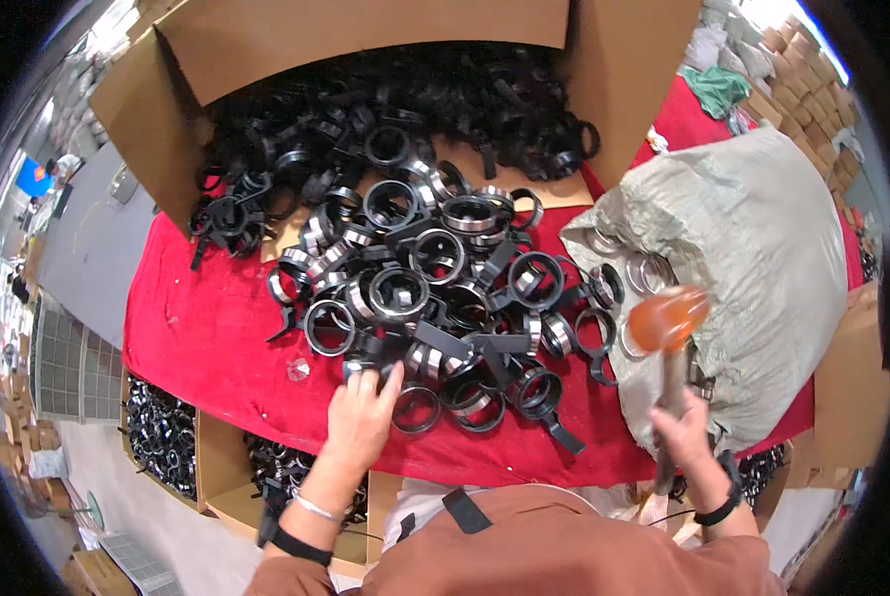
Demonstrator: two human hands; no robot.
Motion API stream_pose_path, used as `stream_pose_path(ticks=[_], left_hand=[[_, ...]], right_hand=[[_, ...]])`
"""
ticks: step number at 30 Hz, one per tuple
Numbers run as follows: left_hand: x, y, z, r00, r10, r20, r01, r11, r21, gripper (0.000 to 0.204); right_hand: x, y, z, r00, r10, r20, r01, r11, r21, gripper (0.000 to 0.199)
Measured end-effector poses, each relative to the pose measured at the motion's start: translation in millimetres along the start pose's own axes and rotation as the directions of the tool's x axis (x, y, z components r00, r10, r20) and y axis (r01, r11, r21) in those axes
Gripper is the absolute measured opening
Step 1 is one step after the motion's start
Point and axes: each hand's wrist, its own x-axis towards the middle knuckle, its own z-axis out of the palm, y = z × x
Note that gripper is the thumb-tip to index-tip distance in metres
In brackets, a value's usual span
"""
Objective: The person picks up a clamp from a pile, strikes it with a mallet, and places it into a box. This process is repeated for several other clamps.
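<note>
My right hand (685, 432) is closed around the handle of a mallet (669, 323) with an orange head. The head is smeared by motion and raised in front of the white woven sack (763, 248). At the near edge of a heap of black and silver rings (400, 293), my left hand (360, 412) has its fingers closed on a black ring with a silver band (363, 364). The fingers partly hide that ring. Many rings in the heap carry black tabs, and several bare silver rings (651, 273) lie at the sack's mouth.
A red cloth (206, 338) covers the table. At the back, a cardboard box (385, 28) lies open toward me, full of black ring parts (325, 129). More boxes with black parts (161, 437) stand below the front edge. A grey table (97, 228) is at the left.
</note>
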Motion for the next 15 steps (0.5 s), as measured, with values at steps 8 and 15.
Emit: stream_pose_path(ticks=[8, 15], left_hand=[[29.6, -6.8, 4.6, 0.957, 0.219, 0.192, -0.262, 0.935, 0.238, 0.012], [23.8, -35.4, -10.1, 0.925, 0.322, 0.202, -0.279, 0.936, -0.216, 0.030]], right_hand=[[-57.3, 37.0, 52.1, 0.850, 0.074, 0.521, 0.184, 0.886, -0.426, 0.045], [-70.5, 35.5, 104.4, 0.825, 0.163, 0.541, 0.176, 0.836, -0.521, 0.052]])
